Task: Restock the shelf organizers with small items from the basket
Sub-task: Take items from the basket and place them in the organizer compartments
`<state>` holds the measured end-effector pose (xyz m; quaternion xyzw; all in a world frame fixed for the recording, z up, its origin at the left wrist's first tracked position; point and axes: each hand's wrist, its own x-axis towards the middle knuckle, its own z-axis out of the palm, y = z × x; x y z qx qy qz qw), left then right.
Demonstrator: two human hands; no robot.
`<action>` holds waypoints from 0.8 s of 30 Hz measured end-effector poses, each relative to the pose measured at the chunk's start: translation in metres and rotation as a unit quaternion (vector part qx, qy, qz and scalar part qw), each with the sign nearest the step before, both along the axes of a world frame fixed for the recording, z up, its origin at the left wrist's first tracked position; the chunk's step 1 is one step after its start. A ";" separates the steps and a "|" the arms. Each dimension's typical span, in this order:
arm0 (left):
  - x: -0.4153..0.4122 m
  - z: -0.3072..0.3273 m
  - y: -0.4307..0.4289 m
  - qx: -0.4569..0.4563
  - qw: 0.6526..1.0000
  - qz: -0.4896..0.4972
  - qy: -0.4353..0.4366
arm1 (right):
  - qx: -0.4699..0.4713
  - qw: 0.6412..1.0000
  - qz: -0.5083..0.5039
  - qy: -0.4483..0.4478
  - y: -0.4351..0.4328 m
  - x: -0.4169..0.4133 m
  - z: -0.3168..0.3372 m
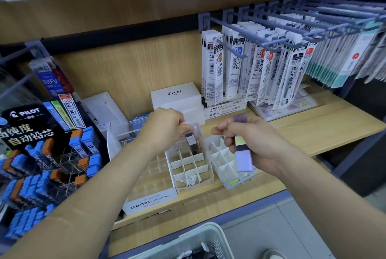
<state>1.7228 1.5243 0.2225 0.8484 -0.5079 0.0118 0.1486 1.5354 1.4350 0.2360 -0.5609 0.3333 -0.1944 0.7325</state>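
Nearest us, the basket (194, 237) sits at the bottom edge, below the shelf lip; dark items show inside, too cut off to name. Both forearms reach up from there over the shelf (313, 133). Right hand (250, 139) is curled tight round a lilac case (243, 160), long side down, a yellow-green band across it and a purple end poking out above the fist. Could be more than one case in that grip, we cannot tell. It hovers above the right organizer (223, 166), not touching it. Left hand (165, 127) is a bit further in, fingertips pinching a small dark-and-pink case (190, 139) that stands upright in a back cell of the middle organizer (188, 162); whether it has bottomed out is hidden by the fingers. Front cells of both organizers look unfilled, so we judge the restock barely begun. To do this step well: lower the pinched case straight down, upright, clear of the thin dividers. Let go only once it is seated, then lift the fingers out vertically so the organizer does not drag. Fill back rows first so later drops need no reaching over stock. The right hand should wait to the side, then feed its case. Left of these stands a clear MONO tray (152, 201), beyond it white Pilot boxes (176, 96), and refill packs (236, 70) hang on hooks at the back.
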 end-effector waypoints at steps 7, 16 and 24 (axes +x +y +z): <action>-0.006 -0.014 0.000 0.022 0.998 -0.064 -0.021 | 0.045 0.999 0.011 -0.011 0.000 0.000 -0.001; -0.009 -0.026 -0.003 -0.006 0.997 -0.029 -0.077 | 0.045 0.997 0.016 0.053 0.007 0.009 -0.005; -0.031 0.034 0.008 -0.029 0.909 -0.066 0.411 | -0.015 0.993 -0.069 0.097 0.005 0.011 -0.005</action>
